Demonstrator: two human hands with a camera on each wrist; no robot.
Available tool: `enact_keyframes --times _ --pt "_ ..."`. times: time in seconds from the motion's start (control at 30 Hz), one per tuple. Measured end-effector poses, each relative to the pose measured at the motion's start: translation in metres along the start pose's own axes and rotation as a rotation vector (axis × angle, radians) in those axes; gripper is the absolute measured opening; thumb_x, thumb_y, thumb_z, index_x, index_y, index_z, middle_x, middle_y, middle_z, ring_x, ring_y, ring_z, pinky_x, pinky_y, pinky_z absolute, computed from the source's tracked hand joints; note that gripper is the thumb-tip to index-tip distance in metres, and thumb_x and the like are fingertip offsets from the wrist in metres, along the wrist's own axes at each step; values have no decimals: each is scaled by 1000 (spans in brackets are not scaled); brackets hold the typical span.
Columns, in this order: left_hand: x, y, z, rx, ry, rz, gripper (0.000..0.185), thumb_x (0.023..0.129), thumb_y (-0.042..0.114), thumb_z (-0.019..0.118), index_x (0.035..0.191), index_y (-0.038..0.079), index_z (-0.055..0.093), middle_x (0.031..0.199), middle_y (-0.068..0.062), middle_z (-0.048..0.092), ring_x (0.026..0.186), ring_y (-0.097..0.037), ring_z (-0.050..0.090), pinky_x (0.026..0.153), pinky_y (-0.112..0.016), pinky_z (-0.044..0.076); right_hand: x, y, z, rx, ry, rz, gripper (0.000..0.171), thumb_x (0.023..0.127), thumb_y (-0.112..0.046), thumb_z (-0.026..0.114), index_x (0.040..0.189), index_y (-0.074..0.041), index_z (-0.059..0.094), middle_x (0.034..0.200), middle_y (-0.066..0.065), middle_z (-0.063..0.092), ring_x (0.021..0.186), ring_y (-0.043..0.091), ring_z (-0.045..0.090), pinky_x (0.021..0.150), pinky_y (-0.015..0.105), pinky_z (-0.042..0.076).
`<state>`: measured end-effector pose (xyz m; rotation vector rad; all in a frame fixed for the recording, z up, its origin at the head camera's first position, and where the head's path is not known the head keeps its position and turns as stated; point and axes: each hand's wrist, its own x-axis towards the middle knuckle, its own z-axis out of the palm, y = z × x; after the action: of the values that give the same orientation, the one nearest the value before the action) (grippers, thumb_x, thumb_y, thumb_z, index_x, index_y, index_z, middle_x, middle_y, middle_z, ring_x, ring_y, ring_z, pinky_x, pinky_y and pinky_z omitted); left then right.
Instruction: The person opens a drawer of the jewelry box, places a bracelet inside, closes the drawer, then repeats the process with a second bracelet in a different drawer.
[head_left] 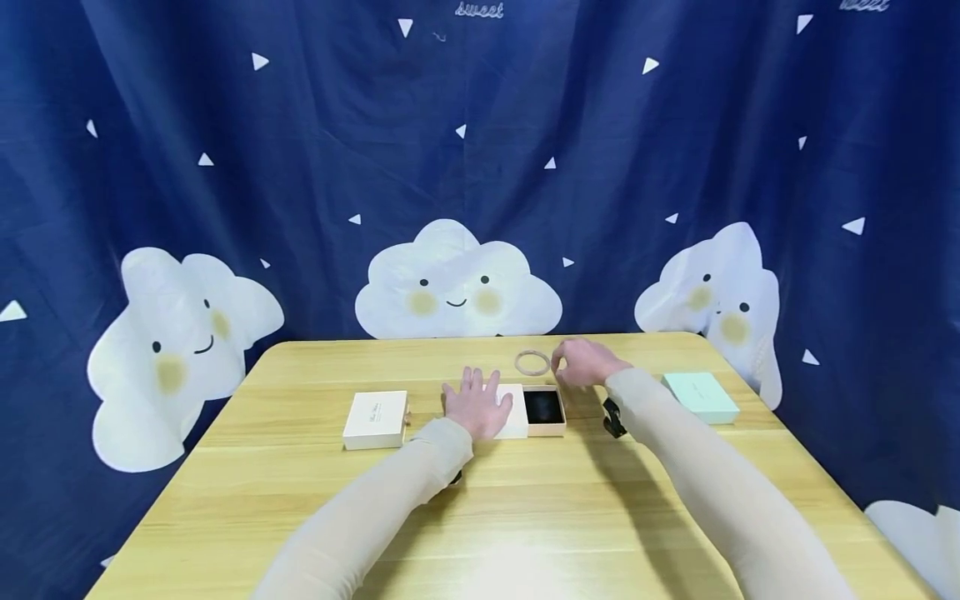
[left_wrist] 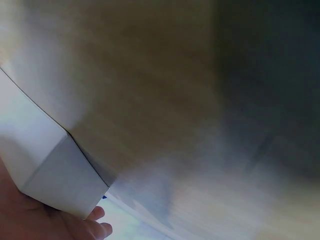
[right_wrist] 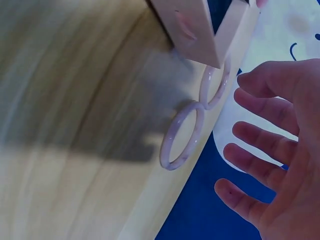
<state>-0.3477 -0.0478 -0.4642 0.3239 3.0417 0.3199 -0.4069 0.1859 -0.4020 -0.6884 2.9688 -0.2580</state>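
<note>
- Bangles (right_wrist: 181,136) lie on the table (head_left: 525,517) just beyond the open box (head_left: 543,410).
- Left hand (head_left: 476,403) lies flat on the white lid (head_left: 516,410), fingers spread, steadying it.
- Right hand (head_left: 583,362) hovers near the bangles, fingers apart, holding nothing.

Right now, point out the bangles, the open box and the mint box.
bangles (head_left: 533,362): head view, on the ring's rim.
open box (head_left: 543,408): head view, on its black lining.
mint box (head_left: 701,395): head view, on its lid.
</note>
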Motion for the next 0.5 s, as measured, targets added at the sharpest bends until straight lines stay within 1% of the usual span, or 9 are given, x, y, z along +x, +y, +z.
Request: enact_keyframes --times 0.07,0.13,0.27,0.4,0.5 --pt "1 0 1 3 7 2 67 104 57 20 162 24 23 167 -15 20 157 -35 9 116 -73 14 5 0 -2 7 -10 3 19 84 -14 68 101 -14 77 115 11 71 88 23 65 80 43 54" --pt "2 0 2 9 12 3 67 104 58 20 162 24 23 167 -15 20 156 -35 10 116 -73 14 9 -1 -3 -12 -10 -6 19 82 -15 70 100 -14 77 114 11 71 95 23 61 80 43 53" --pt "3 1 4 24 18 0 67 104 58 20 162 25 23 167 -15 21 156 -35 10 116 -73 15 19 -2 -2 -7 -36 15 21 83 -19 74 103 -12 76 107 9 71 91 23 60 76 40 53" --pt "3 1 3 34 17 -5 67 104 58 19 162 25 23 167 -15 21 157 -34 11 116 -73 16 30 -4 0 -18 -59 39 32 84 -28 77 111 -11 74 103 6 69 91 22 61 78 38 53" --pt "2 2 2 33 12 -3 67 104 58 18 162 25 23 167 -15 21 157 -34 11 116 -73 15 37 -3 2 -30 -64 36 39 83 -34 78 116 -12 73 108 7 70 97 23 61 83 39 53"
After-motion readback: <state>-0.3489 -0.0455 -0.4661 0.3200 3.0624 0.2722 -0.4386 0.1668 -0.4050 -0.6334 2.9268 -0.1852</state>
